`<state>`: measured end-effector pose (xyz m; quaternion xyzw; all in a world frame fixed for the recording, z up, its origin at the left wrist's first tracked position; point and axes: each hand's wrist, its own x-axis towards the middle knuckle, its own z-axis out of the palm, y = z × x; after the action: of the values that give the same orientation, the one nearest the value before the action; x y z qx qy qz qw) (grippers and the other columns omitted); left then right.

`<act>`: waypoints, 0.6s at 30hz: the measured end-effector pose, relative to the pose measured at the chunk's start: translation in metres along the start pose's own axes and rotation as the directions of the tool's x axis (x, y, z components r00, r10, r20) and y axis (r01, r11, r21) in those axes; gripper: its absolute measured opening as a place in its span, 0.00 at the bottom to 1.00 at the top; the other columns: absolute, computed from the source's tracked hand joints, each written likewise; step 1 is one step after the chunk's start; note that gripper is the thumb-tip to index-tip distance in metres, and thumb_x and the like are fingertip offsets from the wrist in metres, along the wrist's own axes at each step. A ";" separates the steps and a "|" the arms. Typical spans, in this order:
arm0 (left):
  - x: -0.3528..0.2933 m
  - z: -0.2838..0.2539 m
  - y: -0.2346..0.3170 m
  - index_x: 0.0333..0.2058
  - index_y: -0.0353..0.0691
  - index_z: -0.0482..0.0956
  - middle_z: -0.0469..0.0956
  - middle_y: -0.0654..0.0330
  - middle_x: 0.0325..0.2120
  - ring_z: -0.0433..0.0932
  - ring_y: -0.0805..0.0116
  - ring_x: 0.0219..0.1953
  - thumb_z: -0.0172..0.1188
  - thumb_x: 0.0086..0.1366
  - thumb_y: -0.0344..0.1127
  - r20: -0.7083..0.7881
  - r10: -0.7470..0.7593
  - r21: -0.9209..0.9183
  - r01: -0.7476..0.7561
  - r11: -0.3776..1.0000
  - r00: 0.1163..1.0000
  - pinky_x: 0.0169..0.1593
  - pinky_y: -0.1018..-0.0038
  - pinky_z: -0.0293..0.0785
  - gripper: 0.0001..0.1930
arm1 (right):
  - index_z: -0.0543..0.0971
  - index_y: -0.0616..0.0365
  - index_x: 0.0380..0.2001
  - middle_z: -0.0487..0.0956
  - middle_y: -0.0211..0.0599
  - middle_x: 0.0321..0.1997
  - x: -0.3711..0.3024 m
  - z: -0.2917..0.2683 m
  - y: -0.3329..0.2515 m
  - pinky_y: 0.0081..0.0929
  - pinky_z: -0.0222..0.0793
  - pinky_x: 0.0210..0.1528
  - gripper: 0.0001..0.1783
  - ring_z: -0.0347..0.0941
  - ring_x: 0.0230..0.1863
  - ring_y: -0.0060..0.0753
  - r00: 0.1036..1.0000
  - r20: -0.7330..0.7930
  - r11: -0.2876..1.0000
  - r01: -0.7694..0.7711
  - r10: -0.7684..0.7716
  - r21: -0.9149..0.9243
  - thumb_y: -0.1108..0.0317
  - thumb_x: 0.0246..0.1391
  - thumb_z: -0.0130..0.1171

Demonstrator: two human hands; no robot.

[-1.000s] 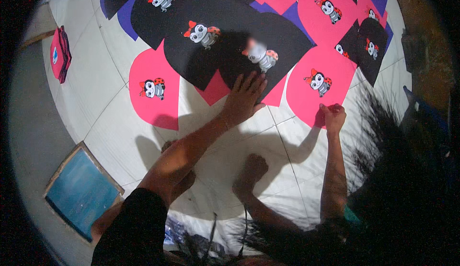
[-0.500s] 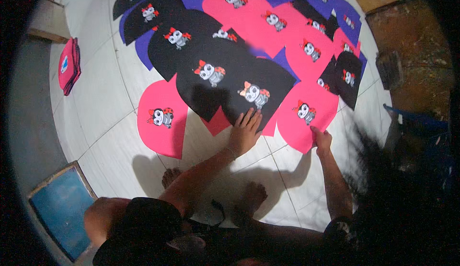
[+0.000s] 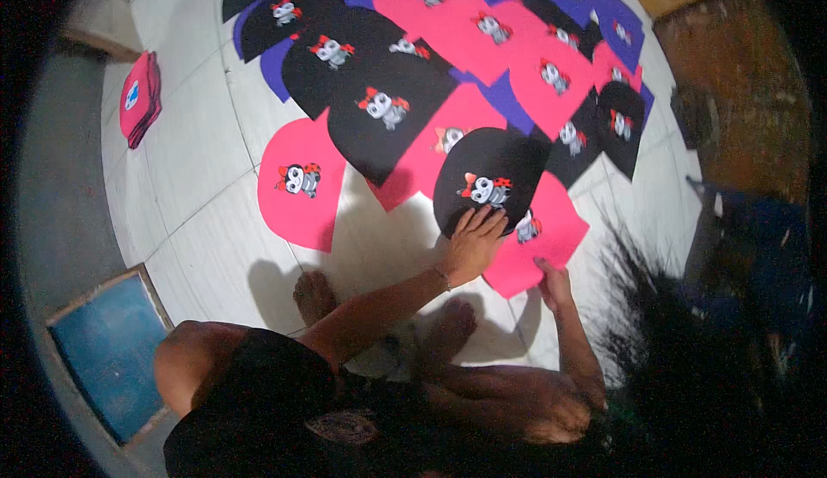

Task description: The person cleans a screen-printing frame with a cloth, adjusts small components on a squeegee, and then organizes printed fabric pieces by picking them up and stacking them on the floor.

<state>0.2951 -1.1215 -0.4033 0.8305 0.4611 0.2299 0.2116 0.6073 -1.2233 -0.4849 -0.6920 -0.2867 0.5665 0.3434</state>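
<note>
My left hand (image 3: 476, 244) grips the lower edge of a black round-topped fabric piece (image 3: 461, 168) printed with a cartoon ladybug. Its fingers lie over the print and the thumb is hidden. The piece overlaps a pink piece (image 3: 556, 228) of the same kind, covering part of that print. Between thumb and fingers, my right hand (image 3: 554, 285) pinches the pink piece by its near edge. Beyond the held black piece lies another pink piece (image 3: 469, 108), partly covered. A separate pink piece (image 3: 319, 215) rests on the tiles to the left.
Overlapping black, pink and purple pieces (image 3: 448, 26) spread across the white tiled floor (image 3: 194, 168). A small pink stack (image 3: 138, 125) lies at the far left. A blue framed panel (image 3: 112, 357) is at lower left, and a brown wooden board (image 3: 732, 90) stands at right.
My left hand has drawn the black piece right and toward me, over the pink one, uncovering a pink piece beneath. My right hand has shifted slightly left and nearer with its pink piece.
</note>
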 end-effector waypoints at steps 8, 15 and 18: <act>-0.046 0.064 0.022 0.53 0.39 0.76 0.70 0.56 0.59 0.63 0.52 0.63 0.50 0.67 0.42 0.171 -0.006 -0.075 0.019 0.997 0.985 0.67 0.51 0.52 0.20 | 0.80 0.58 0.30 0.74 0.25 0.19 -0.032 0.075 -0.034 0.23 0.58 0.17 0.10 0.66 0.18 0.17 0.956 -0.274 0.985 -0.061 0.104 0.161 0.64 0.51 0.68; -0.046 0.065 0.047 0.53 0.37 0.76 0.70 0.55 0.59 0.63 0.50 0.64 0.51 0.68 0.42 0.275 0.086 -0.173 -0.039 0.984 0.957 0.69 0.52 0.51 0.20 | 0.82 0.56 0.38 0.74 0.21 0.21 -0.046 0.076 -0.036 0.16 0.55 0.19 0.20 0.63 0.17 0.18 0.937 -0.230 0.920 -0.171 0.262 0.353 0.51 0.64 0.52; -0.060 0.088 0.037 0.52 0.35 0.76 0.73 0.53 0.56 0.67 0.49 0.61 0.55 0.65 0.39 0.187 0.149 -0.294 -0.089 0.952 0.971 0.66 0.53 0.57 0.20 | 0.81 0.59 0.41 0.79 0.26 0.28 -0.040 0.077 -0.044 0.18 0.65 0.25 0.13 0.71 0.24 0.19 0.939 -0.230 0.965 -0.263 0.254 -0.006 0.61 0.61 0.59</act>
<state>0.3420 -1.2036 -0.4647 0.8374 0.3476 0.2182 0.3610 0.5235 -1.2169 -0.4361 -0.7899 -0.1624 0.5186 0.2839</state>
